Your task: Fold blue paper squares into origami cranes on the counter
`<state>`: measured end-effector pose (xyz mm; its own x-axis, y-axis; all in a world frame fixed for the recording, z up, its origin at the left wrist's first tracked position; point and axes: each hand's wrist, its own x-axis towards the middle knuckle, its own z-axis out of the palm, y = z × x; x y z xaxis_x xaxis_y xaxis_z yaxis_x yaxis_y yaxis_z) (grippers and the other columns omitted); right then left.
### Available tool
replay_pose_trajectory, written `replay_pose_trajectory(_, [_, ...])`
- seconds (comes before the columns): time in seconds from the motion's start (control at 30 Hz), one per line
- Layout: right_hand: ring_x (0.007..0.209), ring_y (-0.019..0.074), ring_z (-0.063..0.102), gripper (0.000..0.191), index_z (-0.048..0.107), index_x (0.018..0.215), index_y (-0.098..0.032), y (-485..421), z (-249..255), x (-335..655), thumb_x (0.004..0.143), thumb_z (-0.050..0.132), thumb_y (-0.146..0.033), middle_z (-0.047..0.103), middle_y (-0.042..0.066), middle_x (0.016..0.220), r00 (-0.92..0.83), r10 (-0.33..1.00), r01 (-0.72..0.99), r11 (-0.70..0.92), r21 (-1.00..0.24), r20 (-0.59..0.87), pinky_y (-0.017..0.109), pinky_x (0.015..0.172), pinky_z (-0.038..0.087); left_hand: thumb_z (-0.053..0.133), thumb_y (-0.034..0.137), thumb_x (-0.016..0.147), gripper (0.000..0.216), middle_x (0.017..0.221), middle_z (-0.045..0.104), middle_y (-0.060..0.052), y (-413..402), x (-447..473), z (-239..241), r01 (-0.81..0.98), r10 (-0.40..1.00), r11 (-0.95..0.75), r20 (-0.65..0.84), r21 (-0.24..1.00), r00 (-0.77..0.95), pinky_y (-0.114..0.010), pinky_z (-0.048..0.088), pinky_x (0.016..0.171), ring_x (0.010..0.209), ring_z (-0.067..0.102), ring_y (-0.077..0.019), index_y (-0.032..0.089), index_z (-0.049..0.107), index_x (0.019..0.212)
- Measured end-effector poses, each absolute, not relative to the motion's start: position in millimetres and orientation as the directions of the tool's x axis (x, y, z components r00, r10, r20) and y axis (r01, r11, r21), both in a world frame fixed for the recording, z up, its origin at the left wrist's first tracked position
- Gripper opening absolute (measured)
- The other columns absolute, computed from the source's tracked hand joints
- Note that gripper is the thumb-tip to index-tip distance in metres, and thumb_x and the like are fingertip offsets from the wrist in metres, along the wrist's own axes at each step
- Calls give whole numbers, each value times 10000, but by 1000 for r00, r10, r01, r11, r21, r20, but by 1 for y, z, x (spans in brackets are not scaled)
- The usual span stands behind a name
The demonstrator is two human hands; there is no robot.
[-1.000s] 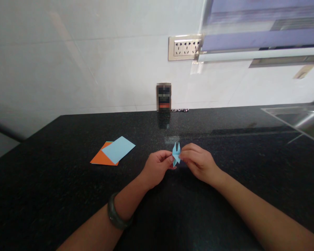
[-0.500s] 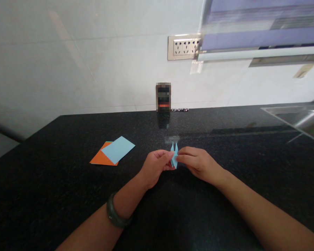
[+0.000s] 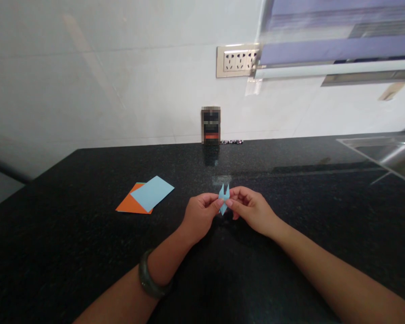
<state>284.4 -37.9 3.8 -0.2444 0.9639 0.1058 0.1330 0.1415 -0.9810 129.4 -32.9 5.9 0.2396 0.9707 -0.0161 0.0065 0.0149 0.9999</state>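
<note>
Only one folded paper point(image 3: 223, 198) between left hand point(image 3: 200, 217) and right hand point(image 3: 253, 210); two sheets point(image 3: 151, 192).

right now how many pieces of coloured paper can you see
3. A folded light blue piece is pinched between the left hand and right hand; a flat light blue sheet lies on the counter to their left; an orange sheet lies partly under it. Others may hide beneath.

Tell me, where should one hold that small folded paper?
Pinch the folded paper at its middle, from left and right, as the left hand and right hand do. Two thin points stand up and one tip hangs down, so the middle is probably firmest.
</note>
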Motion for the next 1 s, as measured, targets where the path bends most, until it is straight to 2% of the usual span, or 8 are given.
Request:
replay_pose_trajectory(0.1, [479,80,492,166,560,759,-159,-39,5,287,778,553,-324,546,-11,608,-227,962,260,210,-943,152,207,456,431,576,348,734,238,639,651,-22,-33,128,5,135,973,-66,34,989,227,-245,420,572,582,552,-135,142,686,784])
replay_pose_trajectory(0.2, [504,91,503,152,570,741,-162,-39,4,288,784,546,-306,543,-9,606,-186,961,343,261,-903,207,209,466,432,540,347,760,242,639,647,-13,-32,127,5,291,962,-209,144,934,230,-241,401,577,592,546,-137,168,703,767])
replay_pose_trajectory(0.27, [521,98,514,152,573,738,-162,-39,4,287,788,541,-303,550,-3,613,-180,958,372,276,-886,222,213,477,438,554,346,750,229,712,665,-20,-32,127,6,320,950,-264,189,910,248,-246,407,615,651,566,-149,187,707,810])
replay_pose_trajectory(0.37, [517,100,516,162,570,734,-159,-39,4,287,788,537,-309,551,-1,611,-172,963,377,257,-890,206,218,478,440,585,335,723,237,773,679,-28,-32,127,6,261,949,-217,142,941,280,-247,419,620,677,581,-157,187,696,871])
replay_pose_trajectory(0.5, [483,90,504,193,552,736,-154,-39,5,287,777,547,-343,554,-3,612,-194,970,293,197,-936,143,214,458,431,574,298,727,186,592,632,-11,-34,128,10,226,966,-114,54,967,253,-224,409,538,556,549,-130,149,685,713])
replay_pose_trajectory(0.7, [451,73,477,218,536,729,-152,-40,6,288,797,525,-359,555,-5,593,-280,954,248,180,-952,107,198,433,398,564,279,729,199,511,577,10,-35,128,15,227,968,-141,86,964,236,-209,400,507,499,511,-107,162,633,584])
replay_pose_trajectory(0.9, [445,80,460,218,518,672,-167,-45,9,284,781,544,-355,502,-27,531,-214,965,268,208,-941,152,197,418,384,550,315,748,236,511,551,15,-37,128,14,172,954,-173,121,970,276,-207,365,493,490,477,-94,150,617,593])
replay_pose_trajectory(1.0, [415,73,429,239,528,632,-166,-45,9,281,748,575,-369,476,-37,496,-150,979,263,174,-949,138,193,389,355,579,326,731,187,626,610,-2,-36,131,11,22,960,-93,84,995,269,-222,405,557,570,527,-109,150,641,749])
